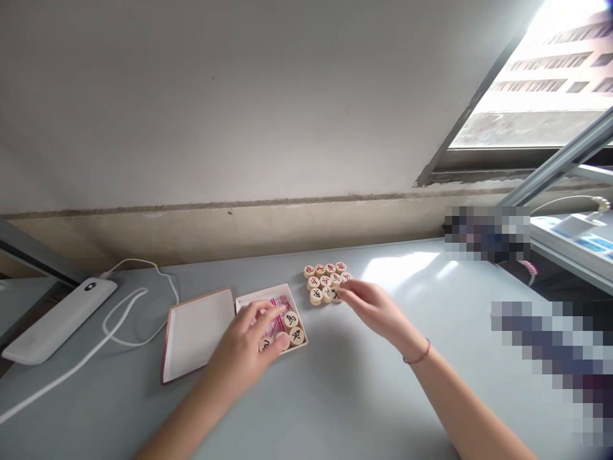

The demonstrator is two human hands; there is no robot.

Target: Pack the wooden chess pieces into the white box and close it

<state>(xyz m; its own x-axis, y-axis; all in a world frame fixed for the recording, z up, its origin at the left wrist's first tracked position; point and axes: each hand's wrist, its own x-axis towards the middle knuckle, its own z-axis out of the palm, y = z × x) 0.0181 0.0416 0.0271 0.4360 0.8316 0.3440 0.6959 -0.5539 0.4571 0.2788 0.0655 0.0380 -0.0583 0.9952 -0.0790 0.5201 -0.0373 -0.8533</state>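
Observation:
A small white box lies on the grey table and holds a few round wooden chess pieces over a pink sheet. My left hand rests in the box, its fingertips bent onto a piece at the front. Right of the box, several more wooden pieces lie in neat rows on the table. My right hand reaches to the near right edge of that group, fingertips pinched on a piece there. A red cord circles that wrist.
The box lid lies upturned to the left of the box. A white power bank with a looping white cable sits far left. A wall runs behind the table, with a window at top right. Blurred shapes fill the right edge.

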